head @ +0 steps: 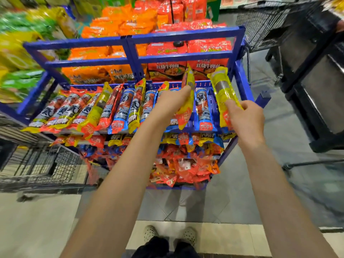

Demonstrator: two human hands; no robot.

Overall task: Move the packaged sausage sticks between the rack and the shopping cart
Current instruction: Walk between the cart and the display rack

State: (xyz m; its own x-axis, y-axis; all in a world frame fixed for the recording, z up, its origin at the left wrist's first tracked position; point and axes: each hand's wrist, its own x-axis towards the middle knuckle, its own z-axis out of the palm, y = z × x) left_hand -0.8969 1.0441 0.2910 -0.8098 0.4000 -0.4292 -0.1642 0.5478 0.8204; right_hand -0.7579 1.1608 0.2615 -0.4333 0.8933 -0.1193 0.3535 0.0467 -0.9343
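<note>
The left hand (173, 101) is closed around the middle of a first yellow sausage pack (187, 101). It is seen from the back, with the fingers wrapped over the pack's far edge. The right hand (245, 120) grips the lower part of a second yellow sausage pack (222, 90); its fingers are curled round the pack, and one finger lies along it.

Both packs are held above the right part of the blue rack (186, 34), just over the row of sausage packs (119, 108) that lies on its sloped shelf. The first pack stands almost upright and is seen on its edge, with its long axis running from near to far. The second pack also points away from the person, and its far end leans a little to the left. It is a long, round stick in glossy yellow film, with a clear window that shows the dark brown sausage.

The packs in the row lie side by side, long axes near to far, in shiny red, blue and yellow plastic. Behind them are orange and red noodle bags (93, 73), soft and pillow-shaped. The rack is made of painted metal bars. A black wire cart (46, 164) stands at the near left of the rack, and another wire cart (266, 21) is at the far right.
</note>
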